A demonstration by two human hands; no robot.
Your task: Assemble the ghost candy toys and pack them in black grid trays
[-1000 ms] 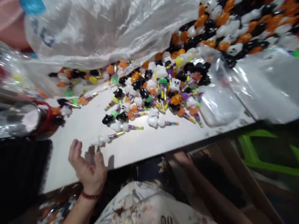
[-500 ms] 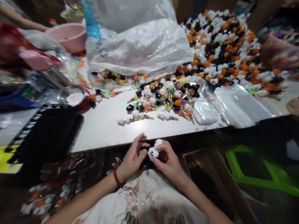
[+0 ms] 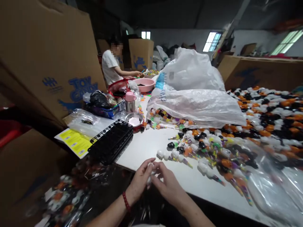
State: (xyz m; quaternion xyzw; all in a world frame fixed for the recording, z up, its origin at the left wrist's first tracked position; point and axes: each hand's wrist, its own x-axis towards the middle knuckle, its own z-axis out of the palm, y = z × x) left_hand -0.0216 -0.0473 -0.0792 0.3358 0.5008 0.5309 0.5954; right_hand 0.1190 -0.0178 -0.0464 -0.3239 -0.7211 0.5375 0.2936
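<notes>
Over the table's front edge, my left hand point(image 3: 141, 177) and my right hand point(image 3: 164, 179) meet around a small white figure point(image 3: 150, 172). Fingers of both hands close on it and cover much of it. A red bead bracelet point(image 3: 126, 201) circles my left wrist. Just beyond the hands, white figures with colourful pointed tips point(image 3: 174, 156) lie on the white table point(image 3: 139, 148). More such pieces, in black, orange, green and white, are heaped to the right.
Black plastic trays point(image 3: 111, 142) and yellow sheets point(image 3: 77, 142) lie left. Behind them are a metal bowl point(image 3: 134, 121), a flask point(image 3: 130, 102) and a pink basin point(image 3: 145, 85). A white sack point(image 3: 196, 104) stands centrally; clear bags point(image 3: 272, 186) lie right. A person point(image 3: 112, 67) works beyond.
The view has swung up and left, bringing the person and cardboard boxes into sight. My left hand, earlier spread beside the white figure, has closed on it together with my right.
</notes>
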